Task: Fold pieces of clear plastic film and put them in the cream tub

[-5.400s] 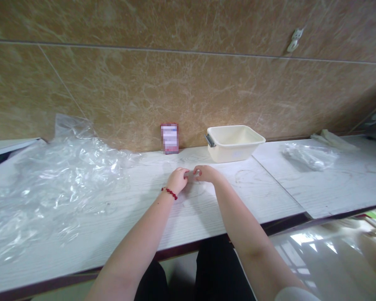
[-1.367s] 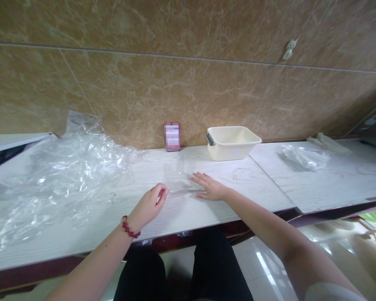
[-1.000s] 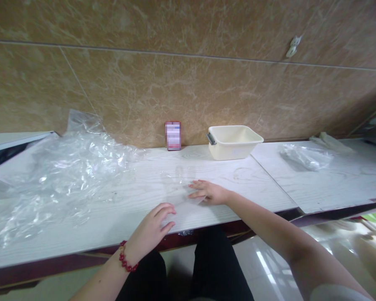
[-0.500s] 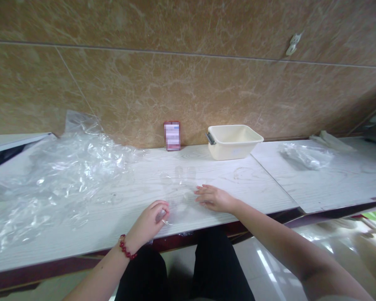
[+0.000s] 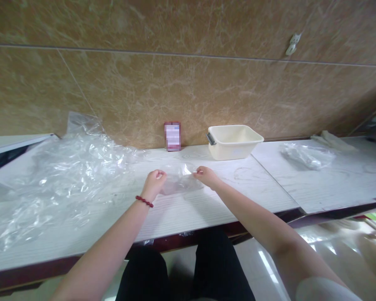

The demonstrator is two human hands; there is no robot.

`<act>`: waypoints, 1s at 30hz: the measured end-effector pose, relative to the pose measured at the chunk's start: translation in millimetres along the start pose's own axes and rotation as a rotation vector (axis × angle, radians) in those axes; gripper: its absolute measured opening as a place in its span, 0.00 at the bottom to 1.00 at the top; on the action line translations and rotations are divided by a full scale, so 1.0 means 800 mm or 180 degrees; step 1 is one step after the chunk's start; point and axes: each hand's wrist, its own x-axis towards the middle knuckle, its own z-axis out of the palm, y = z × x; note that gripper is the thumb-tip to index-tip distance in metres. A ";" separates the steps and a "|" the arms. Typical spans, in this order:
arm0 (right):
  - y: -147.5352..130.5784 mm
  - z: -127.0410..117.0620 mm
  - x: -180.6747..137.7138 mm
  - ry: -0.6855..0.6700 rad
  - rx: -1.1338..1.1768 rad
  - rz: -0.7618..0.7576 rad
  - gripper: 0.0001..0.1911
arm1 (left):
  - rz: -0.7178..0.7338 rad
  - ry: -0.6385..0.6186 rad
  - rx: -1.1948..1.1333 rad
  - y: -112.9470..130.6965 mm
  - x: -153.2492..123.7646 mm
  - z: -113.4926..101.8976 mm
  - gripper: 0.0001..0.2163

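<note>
A small clear plastic bag [image 5: 181, 180] lies on the white table [image 5: 213, 200] between my hands. My left hand [image 5: 155, 182], with a red bead bracelet at the wrist, pinches the bag's left edge with closed fingers. My right hand [image 5: 206, 175] pinches its right edge, fingers closed. The bag's upper part is lifted and folded over between the two hands, a little off the table.
A large heap of crumpled clear plastic [image 5: 62, 175] covers the table's left. A cream tub [image 5: 233, 142] and a small box [image 5: 172, 136] stand against the brown marble wall. Another plastic bundle [image 5: 307, 155] lies on the right tabletop. The table's front edge runs just before my legs.
Both hands moved away from the front edge toward the wall. The right hand went from lying flat on the bag to pinching it. The bag's near end has been lifted and folded over.
</note>
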 end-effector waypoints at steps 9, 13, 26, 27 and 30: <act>-0.014 0.013 0.018 -0.0009 0.0307 0.0523 0.09 | -0.0674 0.0270 -0.0335 -0.004 0.029 0.021 0.09; -0.013 0.016 0.026 0.0101 0.0271 0.0541 0.08 | -0.0708 0.0277 -0.0436 -0.007 0.036 0.031 0.09; 0.002 0.028 0.039 0.0119 0.0257 0.0121 0.08 | -0.0781 0.0345 -0.0434 -0.012 0.044 0.006 0.11; 0.002 0.028 0.038 0.0117 0.0264 0.0103 0.08 | -0.0848 0.0303 -0.0461 -0.011 0.043 0.004 0.11; 0.002 0.026 0.036 0.0101 0.0255 0.0107 0.07 | -0.0924 0.0181 -0.0623 -0.006 0.040 0.006 0.10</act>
